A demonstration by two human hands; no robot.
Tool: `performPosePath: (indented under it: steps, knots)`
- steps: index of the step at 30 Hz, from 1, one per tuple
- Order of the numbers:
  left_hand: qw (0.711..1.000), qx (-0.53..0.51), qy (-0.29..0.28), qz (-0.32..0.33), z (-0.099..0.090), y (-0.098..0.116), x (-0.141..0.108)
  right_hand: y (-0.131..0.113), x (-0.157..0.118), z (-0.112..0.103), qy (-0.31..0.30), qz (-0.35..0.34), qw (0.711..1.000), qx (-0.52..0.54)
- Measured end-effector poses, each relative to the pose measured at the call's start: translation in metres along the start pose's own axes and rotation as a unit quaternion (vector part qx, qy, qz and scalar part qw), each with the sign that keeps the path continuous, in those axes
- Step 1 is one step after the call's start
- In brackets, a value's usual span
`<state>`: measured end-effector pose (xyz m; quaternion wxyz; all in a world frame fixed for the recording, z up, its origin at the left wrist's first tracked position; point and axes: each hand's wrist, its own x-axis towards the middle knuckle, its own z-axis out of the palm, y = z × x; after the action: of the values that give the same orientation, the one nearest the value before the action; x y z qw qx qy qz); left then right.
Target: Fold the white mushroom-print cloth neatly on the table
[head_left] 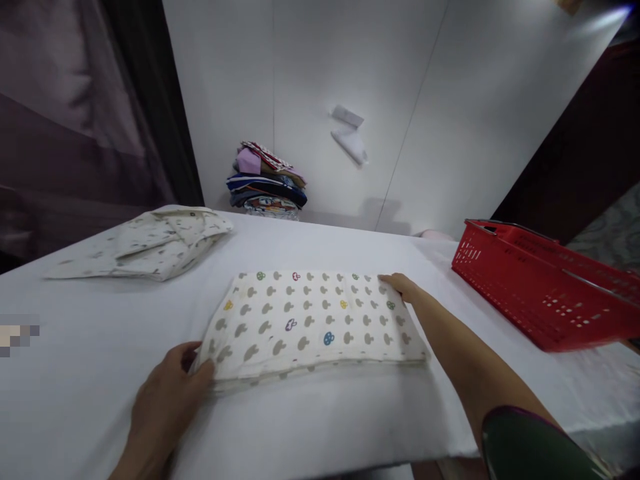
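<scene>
A folded white cloth with a mushroom print lies flat in front of me, several layers thick at its near edge. My left hand grips its near left corner, with the thumb on top and the fingers at the side. At the far right corner, my right hand touches the cloth with its fingertips; what the fingers do beneath the edge is hard to make out.
The white-covered table holds another loosely folded printed cloth at the far left. A stack of folded clothes stands by the white wall. On the right is a red plastic basket.
</scene>
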<state>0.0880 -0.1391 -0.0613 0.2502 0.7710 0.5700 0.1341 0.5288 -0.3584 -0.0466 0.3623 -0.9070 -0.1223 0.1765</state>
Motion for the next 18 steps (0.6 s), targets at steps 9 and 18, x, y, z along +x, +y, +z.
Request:
performPosePath:
  steps: [9, 18]
  knots:
    - [1.0, 0.01, 0.008, 0.013, 0.002, -0.002, 0.003, 0.017, 0.017, 0.016, 0.116, -0.06, 0.986, -0.101]
    - [0.999, -0.014, 0.024, 0.039, 0.003, -0.003, -0.001, -0.005, -0.009, 0.027, 0.133, -0.178, 0.947, -0.234]
